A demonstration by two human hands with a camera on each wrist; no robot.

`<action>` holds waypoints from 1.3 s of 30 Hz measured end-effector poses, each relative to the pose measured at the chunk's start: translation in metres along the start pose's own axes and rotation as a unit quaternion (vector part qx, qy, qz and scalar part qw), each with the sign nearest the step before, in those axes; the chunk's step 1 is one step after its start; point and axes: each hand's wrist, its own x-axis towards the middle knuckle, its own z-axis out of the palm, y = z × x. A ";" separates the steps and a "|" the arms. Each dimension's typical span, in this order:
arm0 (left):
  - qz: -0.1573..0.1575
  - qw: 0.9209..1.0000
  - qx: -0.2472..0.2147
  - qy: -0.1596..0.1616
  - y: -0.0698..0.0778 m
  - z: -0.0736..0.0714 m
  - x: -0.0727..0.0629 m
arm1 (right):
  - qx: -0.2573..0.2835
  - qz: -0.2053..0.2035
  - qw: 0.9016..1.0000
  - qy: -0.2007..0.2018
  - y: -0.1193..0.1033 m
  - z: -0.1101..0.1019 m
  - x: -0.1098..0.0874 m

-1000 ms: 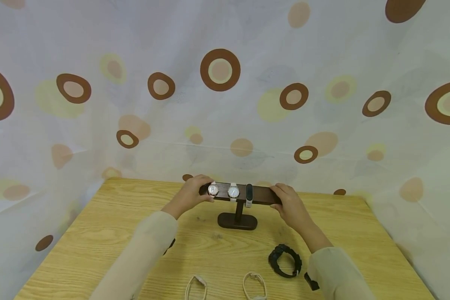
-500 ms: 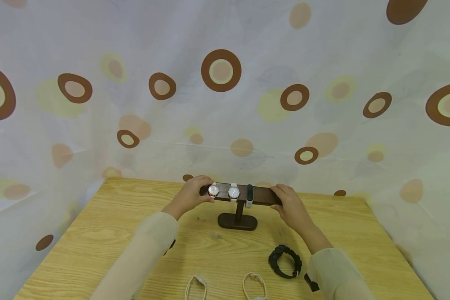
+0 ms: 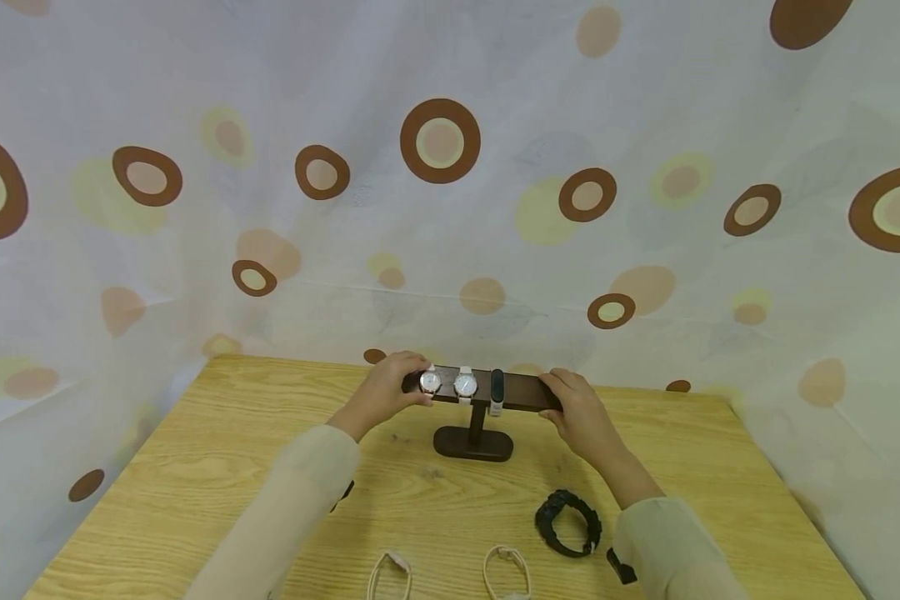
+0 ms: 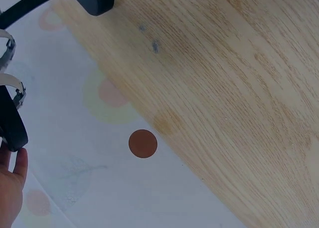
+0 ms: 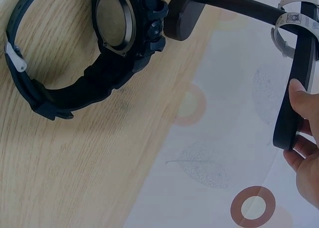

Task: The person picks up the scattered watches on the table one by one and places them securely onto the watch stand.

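Observation:
A dark brown T-shaped watch stand [image 3: 523, 388] stands towards the back of the table. Two white-strapped watches and a fitness band [image 3: 498, 388] with a black face and pale strap sit around its bar. My left hand [image 3: 384, 385] pinches the leftmost white wristwatch [image 3: 430, 382], thumb below and fingers above, at the bar's left end. Beside it is the middle white watch [image 3: 465, 384]. My right hand [image 3: 581, 412] grips the bar's right end, thumb on the near side; the right wrist view shows fingers [image 5: 294, 160] curled under that end.
A black chunky watch [image 3: 568, 523] lies on the wooden table [image 3: 435, 500], left of my right forearm. Nearer the front edge are two pale strap loops, the left one [image 3: 390, 575] and the right one [image 3: 507, 571], both cut off by the frame. A patterned cloth [image 3: 450, 233] hangs behind.
My left hand and the leftmost white watch have slid slightly right along the bar, narrowing the gap to the middle watch. My right hand keeps its hold on the bar's end.

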 end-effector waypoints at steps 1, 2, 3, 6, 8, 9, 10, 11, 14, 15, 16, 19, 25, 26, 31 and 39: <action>0.003 1.000 0.003 0.003 0.000 0.001 0.000 | 0.001 0.000 1.000 0.000 0.000 0.000 0.000; 0.005 1.000 0.005 0.005 -0.001 0.001 0.001 | 0.000 0.000 1.000 0.000 0.000 0.000 0.000; 0.008 1.000 0.007 0.008 -0.001 0.002 0.001 | -0.001 -0.001 1.000 0.000 0.000 -0.001 0.000; 0.017 1.000 0.012 0.015 -0.002 0.003 0.001 | -0.003 -0.003 1.000 0.002 0.000 0.000 0.000; 0.021 0.999 0.013 0.020 -0.002 0.004 0.002 | -0.006 -0.004 1.000 0.002 0.000 0.000 0.000; 0.022 0.999 0.015 0.021 -0.002 0.004 0.002 | -0.006 -0.004 1.000 0.002 0.000 0.000 0.000; 0.023 0.999 0.017 0.022 -0.002 0.005 0.003 | -0.006 -0.005 1.000 0.003 0.001 0.000 0.000; 0.025 0.999 0.019 0.024 -0.002 0.006 0.003 | -0.006 -0.005 1.000 0.003 0.001 0.001 0.000; 0.031 0.999 0.025 0.031 -0.001 0.007 0.004 | -0.007 -0.007 1.000 0.004 0.001 0.001 -0.001; 0.031 0.999 0.028 0.032 0.000 0.007 0.004 | -0.007 -0.007 1.000 0.003 0.001 0.001 -0.001; 0.032 0.998 0.029 0.034 0.000 0.008 0.004 | -0.007 -0.007 1.000 0.003 0.002 0.002 -0.001; 0.035 0.998 0.035 0.039 0.003 0.008 0.004 | -0.006 -0.005 1.000 0.001 0.002 0.002 -0.001; 0.050 0.996 0.055 0.046 0.004 0.008 0.006 | -0.003 -0.005 1.000 0.001 0.001 0.001 0.000; 0.053 0.996 0.059 0.047 0.003 0.009 0.006 | -0.004 -0.005 1.000 0.001 0.001 0.001 0.000; 0.052 0.996 0.060 0.050 0.003 0.010 0.005 | -0.004 -0.005 1.000 0.003 0.000 0.001 0.000; 0.049 0.996 0.047 0.052 0.001 0.011 0.004 | -0.009 -0.007 1.000 0.010 0.000 0.001 0.000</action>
